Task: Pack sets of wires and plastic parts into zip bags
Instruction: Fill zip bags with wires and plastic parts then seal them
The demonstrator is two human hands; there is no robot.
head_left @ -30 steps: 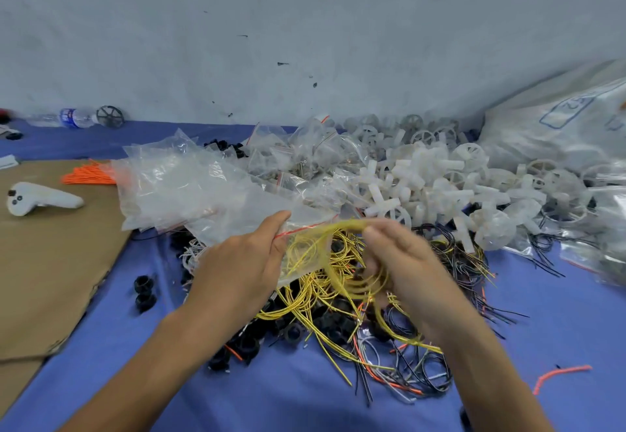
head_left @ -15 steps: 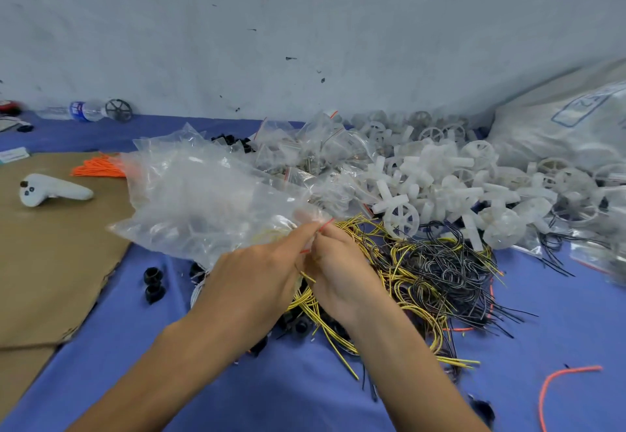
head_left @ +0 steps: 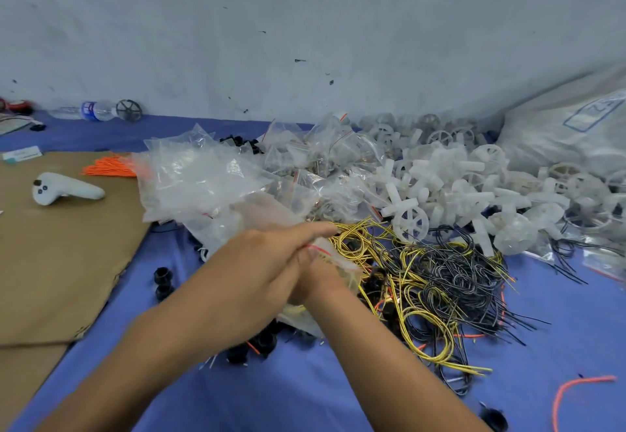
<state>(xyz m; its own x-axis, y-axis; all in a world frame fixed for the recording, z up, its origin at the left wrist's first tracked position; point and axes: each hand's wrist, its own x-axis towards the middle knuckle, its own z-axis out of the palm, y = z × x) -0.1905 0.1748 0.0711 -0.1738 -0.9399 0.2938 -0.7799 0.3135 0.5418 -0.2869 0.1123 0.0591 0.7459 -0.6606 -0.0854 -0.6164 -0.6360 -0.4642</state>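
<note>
The desk [head_left: 305, 397] wore a violet-blue cloth, and the cardboard sheet [head_left: 50, 262] was plain brown. The tangle mixed yellow wires [head_left: 423, 347] with black wires [head_left: 457, 272]. The plastic parts [head_left: 440, 188] were milky white. The zip bags [head_left: 203, 177] were clear, and the front zip bag [head_left: 338, 262] showed a thin red line at its mouth. The bundle of ties [head_left: 111, 169] and the lone tie [head_left: 576, 394] were bright orange. The controller [head_left: 64, 189] was white with dark buttons, the rings [head_left: 162, 277] black, the bottle [head_left: 93, 110] clear with a blue label, the sack [head_left: 576, 137] white with blue print, and the wall [head_left: 305, 25] pale grey with dark specks.
</note>
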